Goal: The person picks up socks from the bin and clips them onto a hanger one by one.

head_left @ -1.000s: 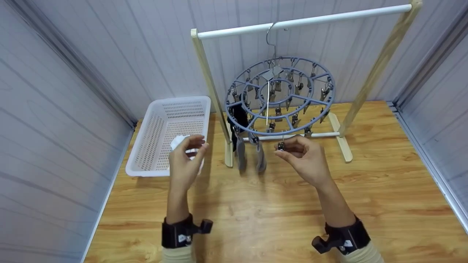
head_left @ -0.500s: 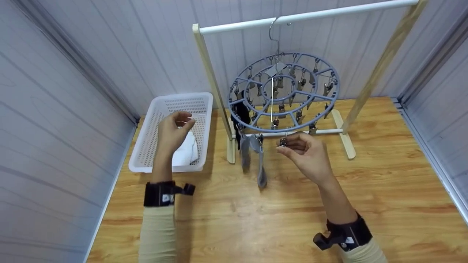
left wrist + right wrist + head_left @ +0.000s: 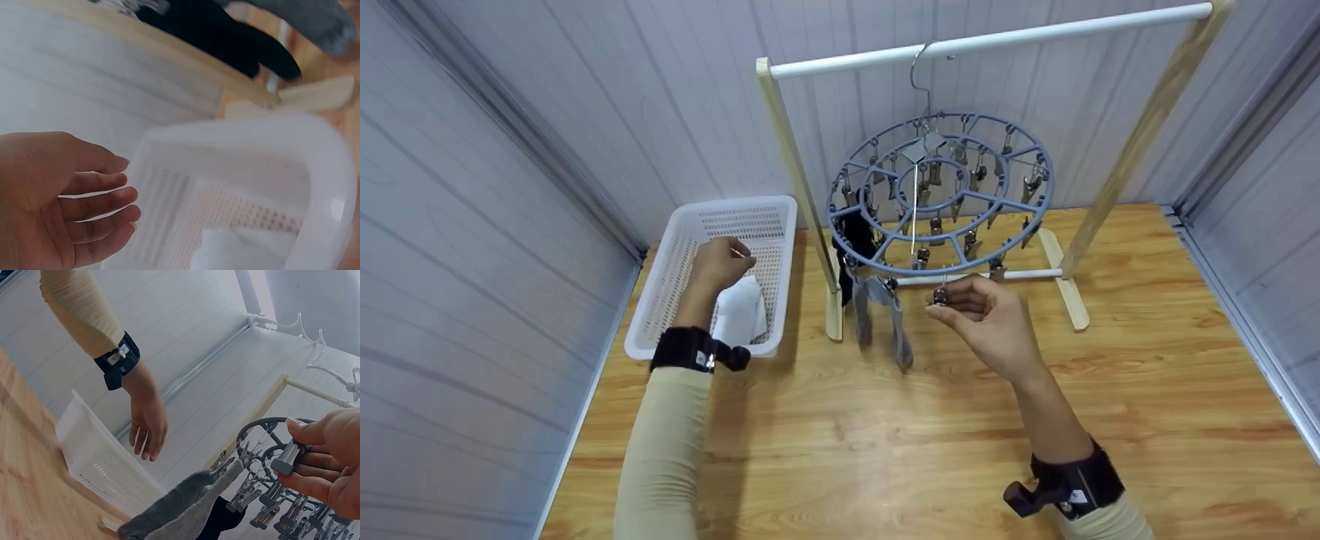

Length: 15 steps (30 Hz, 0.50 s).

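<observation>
My left hand (image 3: pixel 720 262) is above the white plastic basket (image 3: pixel 735 202), its fingers loosely bent and holding nothing in the left wrist view. Beneath it in the basket lies white cloth (image 3: pixel 737 307), of a kind I cannot make out. At the front of a round blue-grey clip hanger (image 3: pixel 915 271), my right hand (image 3: pixel 994 322) pinches a metal clip (image 3: pixel 288 458) between thumb and fingers. Left of that hand, grey socks (image 3: pixel 901 337) hang from clips. A black sock-like piece (image 3: pixel 855 234) hangs farther back on the hanger's left side.
By its hook (image 3: pixel 916 71), the hanger hangs from the white bar (image 3: pixel 1035 36) of a wooden rack. The rack's left post (image 3: pixel 791 157) stands between basket and hanger. Several other metal clips dangle from the rings. Panelled walls (image 3: pixel 495 247) enclose the wooden floor (image 3: pixel 847 450).
My left hand has moved forward and left, from the basket's front right corner to over its inside. The right hand keeps its pinch on the clip. The grey socks swing slightly.
</observation>
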Available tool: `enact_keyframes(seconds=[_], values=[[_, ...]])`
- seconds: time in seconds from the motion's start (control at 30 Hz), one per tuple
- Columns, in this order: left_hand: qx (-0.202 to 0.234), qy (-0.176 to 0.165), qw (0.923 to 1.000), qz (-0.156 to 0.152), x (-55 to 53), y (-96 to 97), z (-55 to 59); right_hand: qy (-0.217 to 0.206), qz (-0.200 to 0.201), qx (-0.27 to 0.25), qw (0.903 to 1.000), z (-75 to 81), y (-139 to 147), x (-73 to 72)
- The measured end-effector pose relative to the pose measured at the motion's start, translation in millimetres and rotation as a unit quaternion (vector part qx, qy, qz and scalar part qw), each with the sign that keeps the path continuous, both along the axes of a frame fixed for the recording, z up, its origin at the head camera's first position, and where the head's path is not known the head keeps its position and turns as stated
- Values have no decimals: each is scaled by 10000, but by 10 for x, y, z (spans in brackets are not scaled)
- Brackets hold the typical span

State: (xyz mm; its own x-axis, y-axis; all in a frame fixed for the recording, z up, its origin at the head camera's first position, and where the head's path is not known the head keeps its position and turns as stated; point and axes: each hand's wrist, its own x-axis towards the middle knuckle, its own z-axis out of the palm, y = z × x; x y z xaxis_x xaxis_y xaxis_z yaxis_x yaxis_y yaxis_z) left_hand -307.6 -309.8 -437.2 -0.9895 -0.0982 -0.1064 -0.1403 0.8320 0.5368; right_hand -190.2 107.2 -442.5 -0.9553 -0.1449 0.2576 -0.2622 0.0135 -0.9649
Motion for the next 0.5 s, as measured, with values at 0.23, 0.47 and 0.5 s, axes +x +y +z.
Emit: enact_keyframes(seconds=[0.23,0.47,0.5], values=[[-704,-266,9971,72,-103,-123,-28,25,2,42,10000,4,16,1],[-883,-635,9940,141,-150,-311,-183,-76,-103,163,9998,-2,29,8],[-881,-671,9937,155,-152,-342,-213,-94,-120,185,9997,-8,32,9]])
